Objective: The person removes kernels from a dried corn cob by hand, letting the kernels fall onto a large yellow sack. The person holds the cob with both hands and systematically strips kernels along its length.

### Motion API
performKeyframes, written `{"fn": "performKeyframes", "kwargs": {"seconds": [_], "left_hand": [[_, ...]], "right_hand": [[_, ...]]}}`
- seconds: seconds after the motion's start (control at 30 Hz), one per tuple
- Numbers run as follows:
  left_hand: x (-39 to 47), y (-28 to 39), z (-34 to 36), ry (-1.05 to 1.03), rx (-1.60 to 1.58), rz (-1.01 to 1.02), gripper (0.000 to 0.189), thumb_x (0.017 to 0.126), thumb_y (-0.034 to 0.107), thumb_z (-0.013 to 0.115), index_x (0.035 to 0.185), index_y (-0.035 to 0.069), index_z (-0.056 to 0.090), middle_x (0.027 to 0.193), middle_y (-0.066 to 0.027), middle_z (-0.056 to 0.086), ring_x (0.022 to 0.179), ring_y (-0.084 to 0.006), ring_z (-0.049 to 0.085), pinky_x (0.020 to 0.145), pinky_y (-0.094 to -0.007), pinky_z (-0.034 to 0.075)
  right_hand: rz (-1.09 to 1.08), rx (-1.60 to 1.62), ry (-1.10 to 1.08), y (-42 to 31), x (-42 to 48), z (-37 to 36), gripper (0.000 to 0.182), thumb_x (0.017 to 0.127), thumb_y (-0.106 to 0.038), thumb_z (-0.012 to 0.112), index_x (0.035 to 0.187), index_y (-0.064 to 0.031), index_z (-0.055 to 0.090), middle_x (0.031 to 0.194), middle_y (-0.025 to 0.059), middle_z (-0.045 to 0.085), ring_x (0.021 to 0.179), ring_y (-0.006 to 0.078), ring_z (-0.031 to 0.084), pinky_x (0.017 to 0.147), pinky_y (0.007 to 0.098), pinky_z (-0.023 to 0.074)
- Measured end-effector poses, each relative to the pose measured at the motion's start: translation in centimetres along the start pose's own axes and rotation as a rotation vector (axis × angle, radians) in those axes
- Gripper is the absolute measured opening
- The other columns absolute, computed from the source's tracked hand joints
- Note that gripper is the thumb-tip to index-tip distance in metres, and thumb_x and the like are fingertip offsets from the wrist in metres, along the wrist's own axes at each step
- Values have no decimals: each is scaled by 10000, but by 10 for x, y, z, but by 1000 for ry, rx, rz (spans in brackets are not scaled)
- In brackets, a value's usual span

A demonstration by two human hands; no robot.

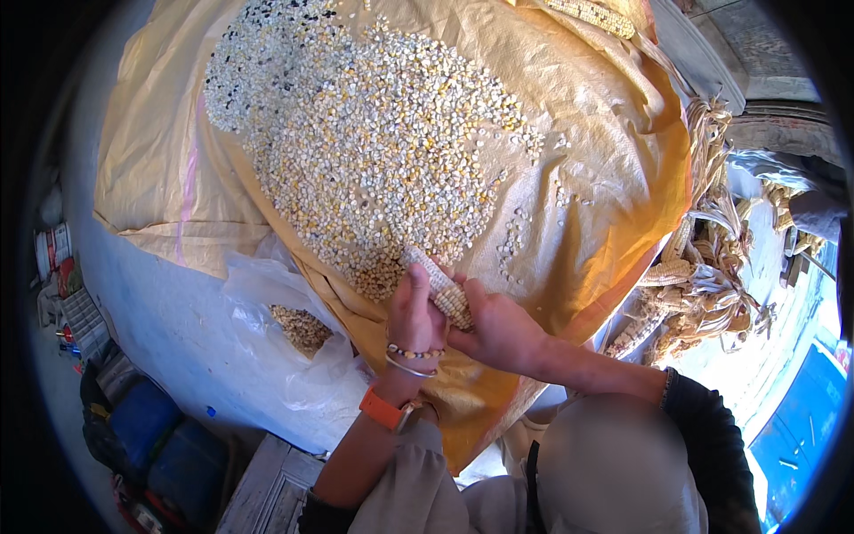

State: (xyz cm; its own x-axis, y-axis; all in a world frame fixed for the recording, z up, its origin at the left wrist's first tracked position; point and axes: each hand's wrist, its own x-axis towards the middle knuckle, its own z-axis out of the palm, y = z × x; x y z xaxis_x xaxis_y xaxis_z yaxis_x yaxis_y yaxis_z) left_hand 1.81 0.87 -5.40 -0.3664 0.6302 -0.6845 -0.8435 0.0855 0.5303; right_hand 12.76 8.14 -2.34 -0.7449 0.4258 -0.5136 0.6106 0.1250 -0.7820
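Observation:
A corn cob (442, 288) is held between my two hands, low over the sacks. Its upper end is bare of kernels, while pale yellow kernels still cover the lower end. My left hand (418, 308), with bracelets and an orange-strapped watch (383, 408) on the wrist, grips the cob from the left, thumb up along it. Around the kernelled end wraps my right hand (502, 328), its fingers partly hidden behind the cob. Beyond both hands spreads a pile of loose corn kernels (373, 153), white, yellow and some dark, on yellow woven sacks (600, 173).
A clear plastic bag (260, 360) with grain-like contents (301, 330) lies at left. Unshelled cobs with dry husks (707, 294) are heaped at right. Another cob (594, 17) rests on the sack's far edge. Blue containers (187, 477) stand lower left, beside a wooden piece (273, 484).

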Motion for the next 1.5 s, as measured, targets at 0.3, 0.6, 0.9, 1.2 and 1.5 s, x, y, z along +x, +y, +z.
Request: {"fn": "performKeyframes", "kwargs": {"seconds": [0.3, 0.6, 0.9, 1.2, 1.5], "left_hand": [[3, -5, -12, 25, 332, 42, 387, 930, 354, 437, 1086, 2, 481, 909, -83, 568, 856, -190, 570, 740, -321, 486], [-8, 12, -6, -120, 105, -42, 525, 941, 418, 346, 1244, -10, 368, 1222, -148, 470, 1099, -238, 486, 923, -385, 407], [-19, 22, 2, -160, 441, 123, 368, 927, 177, 457, 1232, -20, 398, 1157, -114, 527, 1020, -156, 515, 855, -294, 435], [-26, 25, 10, -185, 193, 99, 314, 927, 128, 450, 1202, -25, 438, 1126, -117, 543, 943, -142, 546, 793, -258, 456], [-29, 16, 6, -202, 465, 108, 422, 943, 93, 377, 1333, -45, 292, 1210, -97, 486, 1068, -148, 491, 897, -281, 411]], "right_hand": [[-7, 74, -37, -7, -1, -4, 624, 766, -218, 631, 1224, 67, 317, 685, 259, 580, 598, 389, 593, 564, 430, 484], [141, 504, -165, -16, -1, -18, 482, 776, -129, 605, 1162, 40, 371, 705, 144, 597, 513, 166, 605, 475, 290, 494], [-69, 381, -32, -2, -1, -8, 651, 779, -210, 643, 1274, 30, 294, 713, 218, 586, 628, 329, 619, 588, 391, 488], [-65, 242, 59, -7, -2, -34, 426, 744, -292, 716, 1009, -7, 544, 606, 123, 548, 538, 213, 560, 514, 305, 441], [45, 551, 112, -6, -1, -32, 247, 749, -168, 726, 805, 5, 559, 600, -5, 524, 564, 50, 461, 493, 226, 405]]}}
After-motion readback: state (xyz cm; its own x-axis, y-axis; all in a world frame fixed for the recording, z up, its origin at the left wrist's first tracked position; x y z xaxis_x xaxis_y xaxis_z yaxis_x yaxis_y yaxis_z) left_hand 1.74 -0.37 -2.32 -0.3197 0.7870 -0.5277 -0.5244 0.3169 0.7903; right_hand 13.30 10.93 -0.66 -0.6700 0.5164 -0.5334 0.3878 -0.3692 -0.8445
